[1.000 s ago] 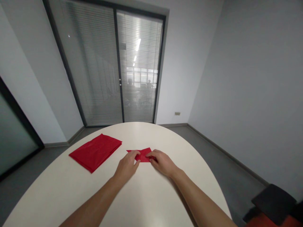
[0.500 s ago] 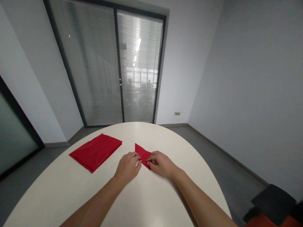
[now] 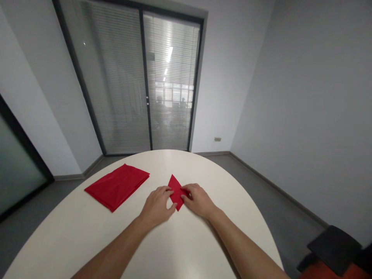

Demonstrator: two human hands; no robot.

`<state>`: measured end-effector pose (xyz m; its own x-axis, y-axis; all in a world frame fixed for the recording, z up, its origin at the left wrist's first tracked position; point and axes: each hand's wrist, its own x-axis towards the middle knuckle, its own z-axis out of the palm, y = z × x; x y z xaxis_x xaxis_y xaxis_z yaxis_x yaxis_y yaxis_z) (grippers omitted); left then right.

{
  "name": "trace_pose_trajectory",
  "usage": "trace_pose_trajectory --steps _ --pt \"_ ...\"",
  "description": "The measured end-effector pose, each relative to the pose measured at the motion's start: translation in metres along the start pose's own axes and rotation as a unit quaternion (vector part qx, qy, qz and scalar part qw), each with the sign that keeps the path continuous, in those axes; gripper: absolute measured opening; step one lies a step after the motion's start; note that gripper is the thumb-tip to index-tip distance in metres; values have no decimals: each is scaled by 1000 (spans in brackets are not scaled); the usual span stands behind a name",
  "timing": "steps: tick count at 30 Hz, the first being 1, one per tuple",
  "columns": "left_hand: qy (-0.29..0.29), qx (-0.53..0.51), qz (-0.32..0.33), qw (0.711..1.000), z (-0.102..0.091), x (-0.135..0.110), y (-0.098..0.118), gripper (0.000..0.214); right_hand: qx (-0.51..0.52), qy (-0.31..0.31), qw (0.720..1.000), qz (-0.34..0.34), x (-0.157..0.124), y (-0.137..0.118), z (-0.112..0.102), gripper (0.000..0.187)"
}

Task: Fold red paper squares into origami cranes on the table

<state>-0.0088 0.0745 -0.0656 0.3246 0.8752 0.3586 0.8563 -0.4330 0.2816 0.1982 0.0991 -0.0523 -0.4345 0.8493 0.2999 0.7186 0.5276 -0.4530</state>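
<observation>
A small folded piece of red paper (image 3: 176,193) lies on the white table between my hands, diamond-shaped, with one corner toward the far side and one toward me. At its left edge, my left hand (image 3: 157,203) holds it, the fingertips above and the thumb lower down near the close corner. My right hand (image 3: 199,199) pinches the right edge between thumb and fingers, hiding that corner. Farther left, apart from both hands, rests a larger stack of folded red sheets (image 3: 117,188) with a creased surface.
The round white table (image 3: 162,244) has its curved edge at the far side and right. A dark chair with an orange part (image 3: 334,248) stands at the lower right. Beyond the table are glass doors with blinds (image 3: 124,97) and grey walls.
The small red paper has turned on the table, so its far corner now points more straight away from me. My left thumb has shifted slightly right along its near edge.
</observation>
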Motion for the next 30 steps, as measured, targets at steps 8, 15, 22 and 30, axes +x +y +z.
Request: trace_pose_trajectory --steps 8,15,22,30 --pt "-10 -18 23 1000 0 -4 -4 49 125 19 991 36 5 14 8 47" --pt "-1 -15 37 999 1 -6 -4 45 127 3 991 -50 3 22 3 53" --pt "18 -27 61 998 6 -6 -9 38 60 -3 994 -95 0 16 0 31" --pt "17 -40 83 996 7 -6 -12 43 33 12 995 -92 1 9 9 36"
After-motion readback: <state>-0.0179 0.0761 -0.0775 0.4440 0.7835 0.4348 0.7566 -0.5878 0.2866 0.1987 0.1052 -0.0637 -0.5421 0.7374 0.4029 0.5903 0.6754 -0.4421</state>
